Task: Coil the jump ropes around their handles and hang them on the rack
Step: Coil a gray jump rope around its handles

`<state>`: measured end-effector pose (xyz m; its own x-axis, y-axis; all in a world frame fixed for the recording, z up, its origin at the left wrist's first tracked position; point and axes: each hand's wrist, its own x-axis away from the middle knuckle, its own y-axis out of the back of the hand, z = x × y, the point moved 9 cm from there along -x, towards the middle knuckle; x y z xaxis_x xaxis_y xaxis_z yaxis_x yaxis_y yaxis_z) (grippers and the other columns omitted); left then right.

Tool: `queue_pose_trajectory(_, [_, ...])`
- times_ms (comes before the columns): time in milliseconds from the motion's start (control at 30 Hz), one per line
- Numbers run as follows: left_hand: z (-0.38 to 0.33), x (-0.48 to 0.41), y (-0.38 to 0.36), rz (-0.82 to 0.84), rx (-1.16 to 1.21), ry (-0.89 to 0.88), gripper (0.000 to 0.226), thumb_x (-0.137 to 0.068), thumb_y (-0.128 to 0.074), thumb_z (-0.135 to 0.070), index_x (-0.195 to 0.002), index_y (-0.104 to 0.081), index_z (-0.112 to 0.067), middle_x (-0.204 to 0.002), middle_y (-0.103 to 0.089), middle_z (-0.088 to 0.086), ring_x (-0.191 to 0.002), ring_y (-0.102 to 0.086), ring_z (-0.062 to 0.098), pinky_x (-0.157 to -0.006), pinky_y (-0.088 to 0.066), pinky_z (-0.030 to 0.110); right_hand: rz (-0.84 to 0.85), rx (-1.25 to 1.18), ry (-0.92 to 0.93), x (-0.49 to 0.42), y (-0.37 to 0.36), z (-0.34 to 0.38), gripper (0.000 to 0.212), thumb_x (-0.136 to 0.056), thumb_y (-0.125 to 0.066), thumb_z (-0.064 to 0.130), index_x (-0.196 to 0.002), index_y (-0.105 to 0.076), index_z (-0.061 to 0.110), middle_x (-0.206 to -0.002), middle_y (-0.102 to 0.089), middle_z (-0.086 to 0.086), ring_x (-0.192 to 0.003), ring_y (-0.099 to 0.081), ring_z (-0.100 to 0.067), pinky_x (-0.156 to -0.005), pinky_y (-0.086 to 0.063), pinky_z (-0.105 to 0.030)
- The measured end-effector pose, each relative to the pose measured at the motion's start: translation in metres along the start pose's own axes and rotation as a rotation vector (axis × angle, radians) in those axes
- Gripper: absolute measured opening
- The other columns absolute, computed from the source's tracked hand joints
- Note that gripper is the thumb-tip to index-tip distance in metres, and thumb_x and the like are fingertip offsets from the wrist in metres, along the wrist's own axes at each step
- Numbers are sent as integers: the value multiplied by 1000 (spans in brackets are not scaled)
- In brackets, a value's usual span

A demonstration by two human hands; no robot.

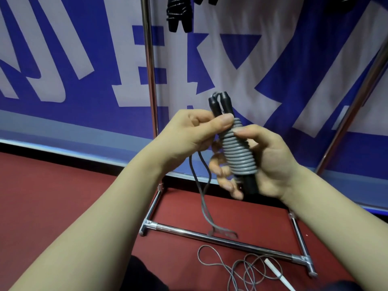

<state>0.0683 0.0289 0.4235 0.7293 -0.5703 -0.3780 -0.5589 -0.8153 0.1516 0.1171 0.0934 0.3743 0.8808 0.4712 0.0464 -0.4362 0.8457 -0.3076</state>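
Near rack post [150, 80], right hand [270, 162] holding rope [237, 148]

This looks like a sports hall or gym corner, not a home. The floor [63, 196] has a plain dull red covering that runs up to the wall. A big blue banner [63, 127] with huge white characters is stretched along that wall. A chrome tube rack [149, 70] stands in front of it, with black coiled jump ropes [178, 15] hanging near its top. A loose grey rope [231, 267] with a white handle [275, 271] lies on the floor, and a half-wound jump rope [237, 148] is held up nearby.
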Motion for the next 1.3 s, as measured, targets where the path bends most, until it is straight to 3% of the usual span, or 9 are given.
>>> queue_pose_trajectory(100, [-1,-1,17,-142,16,-13,33,-73,-67,-41,-60,-56,-13,-47,-33,-7,-44,-26,8,-43,-25,16,-269,85,180,0,19,18,39,-77,-60,44,-93,-65,9,-75,-58,-16,-57,-56,-29,-46,-47,-30])
queue_pose_trajectory(233, [4,1,29,-265,-185,-2,48,-85,-70,-42,-65,-55,-1,-39,-45,0,-42,-32,13,-45,-30,19,-333,209,169,-3,25,14,45,-96,-40,40,-109,-66,6,-89,-69,-20,-74,-65,-28,-71,-52,-40])
queue_pose_trajectory(367, [3,4,24,-304,-293,-14,50,-86,-71,-41,-63,-54,1,-38,-49,-1,-38,-37,7,-46,-34,17,-358,213,106,-11,29,3,74,-100,-21,60,-112,-60,-2,-82,-62,-18,-66,-61,-29,-57,-52,-39])
queue_pose_trajectory(467, [3,4,17,-320,-292,-22,48,-87,-72,-35,-58,-50,-2,-35,-47,-4,-32,-39,4,-44,-32,11,-421,224,95,-11,34,1,74,-95,-28,69,-100,-60,2,-69,-58,-15,-52,-53,-27,-47,-44,-30])
queue_pose_trajectory(633, [1,2,6,-74,-315,1,40,-92,-64,-33,-81,-63,6,-44,-55,-2,-40,-43,6,-47,-36,14,-491,263,87,-8,40,3,62,-95,-39,62,-91,-57,2,-61,-53,-15,-45,-48,-25,-41,-39,-25])
queue_pose_trajectory(800, [15,7,-3,299,-164,56,23,-101,-46,-13,-103,-57,6,-75,-67,1,-66,-58,11,-71,-50,23,-468,338,130,-6,45,9,64,-98,-37,57,-80,-63,0,-61,-53,-19,-45,-47,-26,-41,-41,-27])
queue_pose_trajectory(1000, [20,8,-4,308,111,85,36,-97,-50,-8,-133,-50,-4,-66,-55,-3,-61,-51,8,-73,-42,24,-378,159,114,-4,37,9,54,-95,-41,56,-89,-60,5,-61,-55,-19,-44,-49,-26,-45,-42,-29])
queue_pose_trajectory(1067, [22,5,-1,279,104,83,37,-92,-53,-14,-129,-57,-13,-62,-47,-7,-56,-43,7,-75,-37,33,-314,100,69,-4,31,5,55,-90,-42,57,-77,-58,6,-59,-54,-18,-44,-48,-26,-46,-40,-30])
queue_pose_trajectory(1300, [8,5,-16,330,127,38,21,-95,-61,-26,-80,-75,-29,-59,-26,-4,-52,-21,9,-53,-20,24,-72,-76,-56,-1,6,-2,62,-83,-38,62,-62,-57,7,-46,-48,-12,-33,-47,-23,-37,-40,-22])
